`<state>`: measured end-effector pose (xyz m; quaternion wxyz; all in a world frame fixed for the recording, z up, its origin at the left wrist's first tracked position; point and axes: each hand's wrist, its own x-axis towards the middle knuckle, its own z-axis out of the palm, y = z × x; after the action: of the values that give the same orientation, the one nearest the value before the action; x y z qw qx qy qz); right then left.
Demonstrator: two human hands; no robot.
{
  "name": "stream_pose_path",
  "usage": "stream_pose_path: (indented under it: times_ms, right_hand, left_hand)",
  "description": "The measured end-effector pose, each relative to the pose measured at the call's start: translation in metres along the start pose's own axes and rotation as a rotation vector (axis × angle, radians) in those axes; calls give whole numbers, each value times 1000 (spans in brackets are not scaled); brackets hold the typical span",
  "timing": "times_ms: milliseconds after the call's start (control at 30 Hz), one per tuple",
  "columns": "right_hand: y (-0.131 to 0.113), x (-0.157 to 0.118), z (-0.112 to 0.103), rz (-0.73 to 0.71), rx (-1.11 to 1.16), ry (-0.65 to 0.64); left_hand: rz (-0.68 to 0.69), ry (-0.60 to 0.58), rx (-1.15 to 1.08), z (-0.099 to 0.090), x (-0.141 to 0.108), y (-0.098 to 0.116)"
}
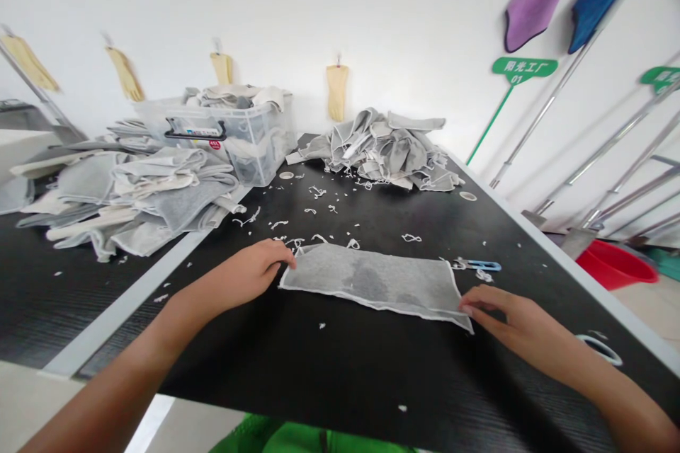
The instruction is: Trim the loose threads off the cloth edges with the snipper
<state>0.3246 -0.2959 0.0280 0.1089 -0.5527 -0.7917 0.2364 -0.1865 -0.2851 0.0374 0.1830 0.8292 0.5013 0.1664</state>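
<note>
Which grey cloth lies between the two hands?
The flat, dark-patched cloth, its ends at the left hand and right hand; other cloths lie heaped farther back.

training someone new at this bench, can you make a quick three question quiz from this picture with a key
1. True or false: the left hand and the right hand both touch the gray cloth.

2. Which lies on the black table near the gray cloth's right end?
A) a red basin
B) a blue-handled tool
C) a purple cloth

3. Fill in the blank: the pale yellow gloves hang on the ____.

Key: 1. True; 2. B; 3. wall.
</note>
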Motion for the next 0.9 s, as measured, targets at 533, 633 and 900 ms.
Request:
stream_pose_path:
  times_ms: [533, 633, 900]
  right_hand:
    - [-57, 44, 62, -247, 24, 129]
    - [-48, 44, 63, -249, 67, 141]
    - [-35, 48, 66, -251, 124, 147]
  left_hand:
    - [-128, 180, 327, 50, 32, 13]
    - [-226, 178, 301, 42, 41, 5]
    - [-242, 68, 60, 37, 59, 0]
